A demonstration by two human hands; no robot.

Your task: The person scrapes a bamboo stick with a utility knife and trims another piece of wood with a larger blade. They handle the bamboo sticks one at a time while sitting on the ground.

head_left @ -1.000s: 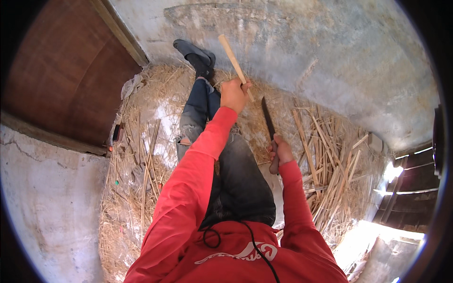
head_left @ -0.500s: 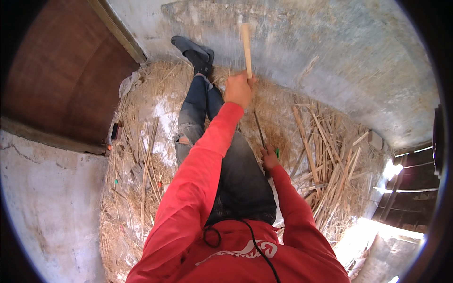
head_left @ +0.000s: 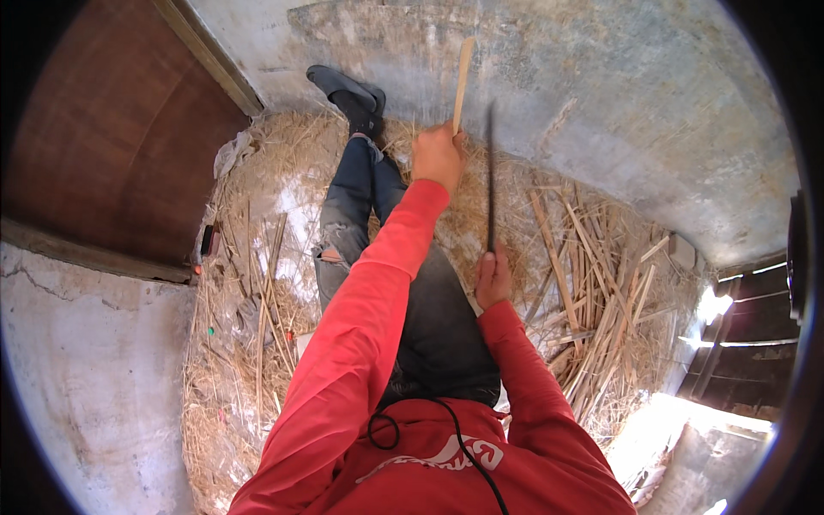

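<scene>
My left hand (head_left: 438, 157) is closed around the lower end of a pale, flat wooden strip (head_left: 463, 84), which points up toward the wall. In my right hand (head_left: 493, 276), at the right of my thigh, is a long, thin, dark-bladed knife (head_left: 491, 176). Its blade stands up to the right of the strip, apart from it, and its handle is hidden in my fingers. Both hands are over my outstretched legs, in torn dark jeans (head_left: 429, 318).
Split wooden strips (head_left: 601, 292) lie heaped on the straw-covered floor at my right. More thin sticks (head_left: 268, 300) are scattered at my left. A grey wall (head_left: 601, 77) rises past my feet, and a brown door panel (head_left: 112, 129) stands at the far left.
The knife has swung up from low beside my leg, its tip now high near the wall. The strip in my left hand has tilted to the right.
</scene>
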